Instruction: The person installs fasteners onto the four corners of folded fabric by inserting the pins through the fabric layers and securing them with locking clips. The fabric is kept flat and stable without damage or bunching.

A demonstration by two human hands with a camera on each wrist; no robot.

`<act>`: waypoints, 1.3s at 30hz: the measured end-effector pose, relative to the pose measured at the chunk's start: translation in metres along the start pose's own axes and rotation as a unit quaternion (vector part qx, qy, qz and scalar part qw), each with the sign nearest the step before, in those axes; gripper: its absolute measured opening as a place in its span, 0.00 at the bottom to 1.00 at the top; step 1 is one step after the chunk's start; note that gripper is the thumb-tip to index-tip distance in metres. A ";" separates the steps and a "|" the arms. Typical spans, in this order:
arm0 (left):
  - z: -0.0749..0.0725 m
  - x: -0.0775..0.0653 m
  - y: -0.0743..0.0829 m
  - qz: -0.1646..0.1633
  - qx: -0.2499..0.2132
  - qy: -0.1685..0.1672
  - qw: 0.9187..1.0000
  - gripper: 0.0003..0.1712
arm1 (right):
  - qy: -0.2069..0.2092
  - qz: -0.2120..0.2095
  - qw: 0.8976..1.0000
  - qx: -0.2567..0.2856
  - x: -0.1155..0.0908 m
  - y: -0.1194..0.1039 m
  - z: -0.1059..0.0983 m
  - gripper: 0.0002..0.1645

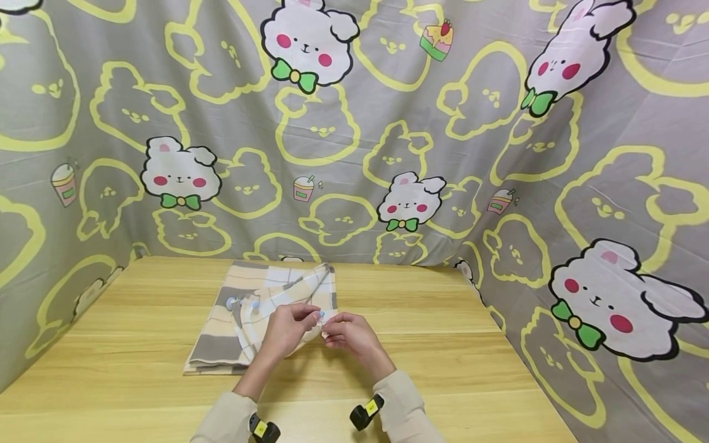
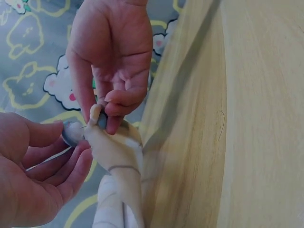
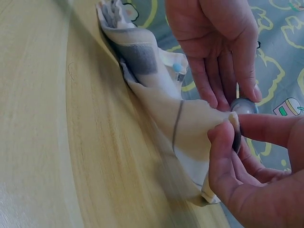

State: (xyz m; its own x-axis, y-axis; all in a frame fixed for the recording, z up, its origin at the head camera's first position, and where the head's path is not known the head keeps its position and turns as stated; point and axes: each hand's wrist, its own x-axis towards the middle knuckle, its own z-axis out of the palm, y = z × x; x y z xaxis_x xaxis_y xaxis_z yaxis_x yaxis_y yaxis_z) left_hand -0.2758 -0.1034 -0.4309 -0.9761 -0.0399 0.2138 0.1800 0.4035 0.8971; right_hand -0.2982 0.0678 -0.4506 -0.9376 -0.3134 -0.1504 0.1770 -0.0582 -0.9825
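A folded plaid cloth (image 1: pixel 221 338) in beige, grey and white lies on the table, its near right corner lifted. My left hand (image 1: pixel 288 329) pinches a small blue-grey round cap (image 2: pixel 71 133) between thumb and fingers. A thin pin shows between this cap and the cloth corner. With thumb and fingertips, my right hand (image 1: pixel 354 335) holds the cloth corner (image 3: pixel 232 118). A dark grey round piece (image 3: pixel 236 140) sits against the cloth inside those fingers, partly hidden. Whether the pin passes through the cloth, I cannot tell.
More light blue fasteners (image 1: pixel 234 303) sit on the cloth's left part. The wooden table (image 1: pixel 443 344) extends around it. A grey curtain (image 1: pixel 343 135) with cartoon animals hangs behind and at both sides. Each sleeve carries a black wrist camera (image 1: pixel 367 412).
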 end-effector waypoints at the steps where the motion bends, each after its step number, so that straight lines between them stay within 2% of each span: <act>1: 0.000 0.000 0.000 0.001 0.000 -0.001 1.000 0.06 | -0.001 0.000 1.000 0.002 0.000 0.000 0.000 0.03; 8: 0.002 0.001 -0.001 0.023 0.012 -0.001 1.000 0.05 | -0.011 -0.001 1.000 0.014 0.000 0.001 -0.002 0.06; 12: 0.003 0.000 0.000 0.024 0.018 0.002 1.000 0.04 | -0.020 0.002 0.999 0.027 0.000 0.000 -0.003 0.07; 21: 0.004 -0.001 0.001 0.015 0.021 -0.008 1.000 0.05 | -0.031 0.022 0.999 0.015 -0.001 -0.003 -0.004 0.26; 39: 0.004 -0.004 0.002 0.028 0.036 -0.013 0.999 0.04 | -0.029 0.020 0.999 0.007 -0.002 -0.004 -0.004 0.23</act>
State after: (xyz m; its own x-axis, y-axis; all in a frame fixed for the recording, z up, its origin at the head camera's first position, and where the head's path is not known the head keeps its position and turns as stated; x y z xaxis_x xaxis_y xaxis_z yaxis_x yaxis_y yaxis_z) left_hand -0.2723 -0.0986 -0.4313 -0.9678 0.0084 0.2514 0.2260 0.4684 0.8541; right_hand -0.2986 0.0722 -0.4467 -0.9111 -0.3694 -0.1831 0.2189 -0.0572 -0.9741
